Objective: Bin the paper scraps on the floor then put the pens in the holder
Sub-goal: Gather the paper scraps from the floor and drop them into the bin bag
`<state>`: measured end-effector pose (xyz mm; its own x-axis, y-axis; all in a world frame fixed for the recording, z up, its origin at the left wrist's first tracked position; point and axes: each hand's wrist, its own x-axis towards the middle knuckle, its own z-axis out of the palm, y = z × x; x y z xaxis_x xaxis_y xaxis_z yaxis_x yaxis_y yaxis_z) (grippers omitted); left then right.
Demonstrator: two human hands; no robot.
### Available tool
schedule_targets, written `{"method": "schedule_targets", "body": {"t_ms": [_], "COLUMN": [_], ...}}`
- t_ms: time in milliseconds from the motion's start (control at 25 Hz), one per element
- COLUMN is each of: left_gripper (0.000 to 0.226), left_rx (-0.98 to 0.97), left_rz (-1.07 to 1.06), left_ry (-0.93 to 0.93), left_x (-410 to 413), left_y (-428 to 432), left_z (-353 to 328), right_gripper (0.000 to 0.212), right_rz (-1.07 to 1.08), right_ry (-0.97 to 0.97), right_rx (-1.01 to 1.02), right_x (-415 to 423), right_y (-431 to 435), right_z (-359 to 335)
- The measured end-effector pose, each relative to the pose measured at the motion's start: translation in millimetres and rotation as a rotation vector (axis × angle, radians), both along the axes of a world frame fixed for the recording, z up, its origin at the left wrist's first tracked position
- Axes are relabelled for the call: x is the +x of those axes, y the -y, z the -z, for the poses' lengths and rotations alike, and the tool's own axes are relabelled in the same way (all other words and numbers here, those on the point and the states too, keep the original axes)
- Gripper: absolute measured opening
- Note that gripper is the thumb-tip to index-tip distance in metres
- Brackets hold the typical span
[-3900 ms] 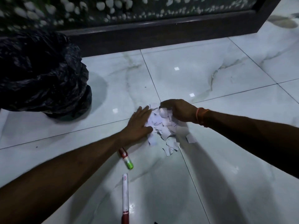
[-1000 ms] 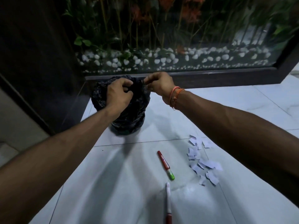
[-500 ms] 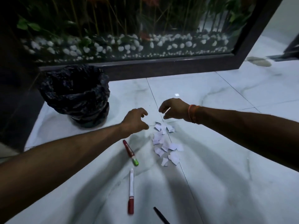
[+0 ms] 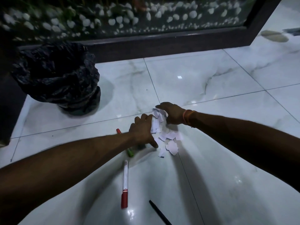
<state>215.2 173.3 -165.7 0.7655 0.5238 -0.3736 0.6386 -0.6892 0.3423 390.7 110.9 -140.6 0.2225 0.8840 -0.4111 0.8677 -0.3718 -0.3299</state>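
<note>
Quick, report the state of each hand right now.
Left hand: open, fingers straight, pushing the paper scraps.
Right hand: cupped over the scraps; whether it grips any cannot be told.

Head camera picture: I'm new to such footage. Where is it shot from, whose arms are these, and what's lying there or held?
No machine: a person wears the camera on the head, so it looks down at their own arms. The left hand lies flat on a pile of paper scraps on the floor; the right hand cups the pile's far side, though whether it grips any I cannot tell. A black-bagged bin stands at left. Three pens lie nearby: a red and green pen partly under the left forearm, a red-capped white pen, a black pen at the bottom edge.
</note>
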Motion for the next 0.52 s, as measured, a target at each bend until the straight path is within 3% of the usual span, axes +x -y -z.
{"method": "schedule_targets", "body": {"t_ms": [200,360,440,520], "left_gripper": [0.135,0.116,0.102,0.096], "left_rx": [0.053,0.062,0.021,-0.089], "left_rz": [-0.063,0.029,0.077,0.124], "left_ry": [0.017,0.024,0.066,0.134], "left_x": [0.2,7.5,9.0,7.8], "left_y": [-10.3,-19.9,-12.9,-1.2], "left_z": [9.0,11.1,13.4,15.8], "right_gripper": [0.06,0.06,0.078,0.119], "right_rz": [-0.144,0.048,0.136,0.08], "right_ry": [-0.063,-0.201,-0.211,-0.089], "right_rx": [-0.034,0.065,0.031,-0.08], "right_x": [-12.6,3.0,12.5,14.7], "right_y": [24.2,51.2,60.3,71.1], "right_z": [3.6,-6.9,-5.5,6.7]}}
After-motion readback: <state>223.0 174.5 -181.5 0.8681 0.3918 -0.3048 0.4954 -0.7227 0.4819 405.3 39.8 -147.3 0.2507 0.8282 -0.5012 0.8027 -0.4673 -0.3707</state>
